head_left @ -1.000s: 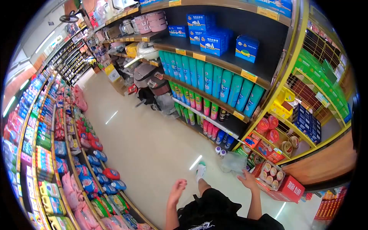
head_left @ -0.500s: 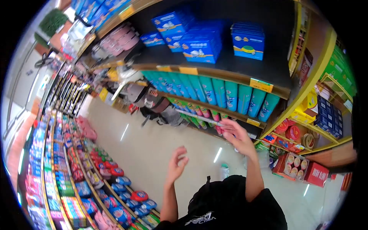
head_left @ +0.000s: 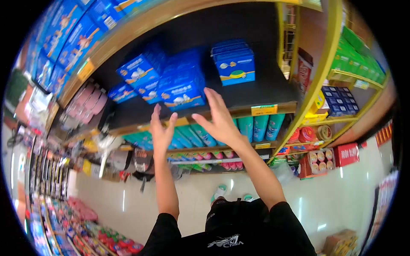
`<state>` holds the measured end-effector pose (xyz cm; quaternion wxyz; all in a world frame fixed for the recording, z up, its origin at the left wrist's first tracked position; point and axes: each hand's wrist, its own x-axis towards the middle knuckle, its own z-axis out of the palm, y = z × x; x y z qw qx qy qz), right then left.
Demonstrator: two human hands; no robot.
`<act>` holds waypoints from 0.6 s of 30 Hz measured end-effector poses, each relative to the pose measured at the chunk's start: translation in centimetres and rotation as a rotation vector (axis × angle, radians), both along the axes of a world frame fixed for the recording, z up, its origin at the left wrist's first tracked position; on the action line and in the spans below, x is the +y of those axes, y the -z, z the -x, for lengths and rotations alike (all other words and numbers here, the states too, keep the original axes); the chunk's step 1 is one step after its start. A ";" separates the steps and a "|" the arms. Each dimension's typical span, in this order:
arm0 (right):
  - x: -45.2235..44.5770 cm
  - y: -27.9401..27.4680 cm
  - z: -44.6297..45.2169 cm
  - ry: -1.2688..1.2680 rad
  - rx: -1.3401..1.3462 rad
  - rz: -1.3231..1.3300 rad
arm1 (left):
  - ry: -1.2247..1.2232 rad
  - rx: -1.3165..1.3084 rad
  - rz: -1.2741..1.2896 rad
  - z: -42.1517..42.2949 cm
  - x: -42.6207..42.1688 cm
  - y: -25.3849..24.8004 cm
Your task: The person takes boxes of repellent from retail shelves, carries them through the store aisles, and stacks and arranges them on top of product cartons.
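Note:
Several blue boxes (head_left: pixel 181 87) are stacked on the dark shelf, some lying at an angle. My left hand (head_left: pixel 163 133) is raised at the shelf's front edge, just below the stack, with its fingers spread and holding nothing. On the other side, my right hand (head_left: pixel 221 121) is also open, its fingertips by the right side of the front blue box. Whether they touch it I cannot tell. Farther right on the same shelf stands a separate group of blue boxes (head_left: pixel 235 68) with a green and yellow picture.
Below runs a row of teal packages (head_left: pixel 258 128); pink and green items lie under it. Pink rolls (head_left: pixel 87 104) sit at the shelf's left end. A yellow upright (head_left: pixel 314 91) divides off the right-hand shelves. Red boxed jars (head_left: pixel 322 161) rest low at right.
Both hands have risen from over the floor to the front of the blue boxes. My view has turned to face the shelf more squarely and closer.

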<state>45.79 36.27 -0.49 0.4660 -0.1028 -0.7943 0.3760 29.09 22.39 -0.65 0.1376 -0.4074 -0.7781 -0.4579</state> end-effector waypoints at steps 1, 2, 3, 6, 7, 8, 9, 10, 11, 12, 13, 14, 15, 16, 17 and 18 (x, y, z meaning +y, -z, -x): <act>0.6 0.1 1.5 0.103 -0.062 -0.058 | -0.042 0.021 0.087 1.4 0.6 0.0; 1.0 0.2 2.7 0.115 -0.166 -0.009 | 0.001 -0.007 0.065 2.4 1.2 0.0; 1.2 0.1 3.6 0.124 -0.239 0.013 | 0.046 -0.038 0.044 3.3 1.6 0.1; 1.5 0.1 5.1 0.029 -0.191 0.030 | 0.210 -0.253 -0.002 3.5 1.4 -1.3; 1.3 0.3 4.9 0.069 -0.150 -0.004 | 0.366 -0.373 -0.080 4.7 1.0 -0.5; 0.9 0.6 4.3 0.121 -0.088 -0.093 | 0.497 -0.483 -0.121 4.4 0.3 -1.2; 0.3 -0.1 3.1 0.068 -0.045 -0.061 | 0.521 -0.402 -0.186 4.7 -0.3 -0.9; -0.8 -1.1 1.8 0.102 -0.046 -0.052 | 0.544 -0.358 -0.215 4.3 -1.1 -1.1; -2.0 -2.1 0.4 0.132 -0.049 -0.038 | 0.619 -0.346 -0.325 4.4 -1.3 -0.4; -2.8 -2.8 -1.1 0.141 -0.063 -0.062 | 0.800 -0.403 -0.385 4.4 -1.9 0.0; -3.7 -3.1 -2.9 0.148 -0.079 -0.089 | 0.749 -0.492 -0.418 3.7 -2.4 0.6; -4.9 -3.1 -4.5 0.136 -0.074 -0.038 | 0.571 -0.522 -0.477 2.5 -2.5 1.3; -6.1 -2.6 -6.0 0.141 -0.070 -0.034 | 0.629 -0.531 -0.466 1.9 -2.6 2.6; -7.4 -1.6 -7.0 0.075 0.009 0.088 | 0.693 -0.543 -0.460 1.3 -2.5 4.1; -8.9 -0.4 -7.9 0.010 0.100 0.206 | 0.758 -0.552 -0.453 0.6 -2.4 5.3; -10.7 0.6 -9.0 0.078 0.096 0.295 | 0.846 -0.568 -0.391 -0.5 -2.5 6.2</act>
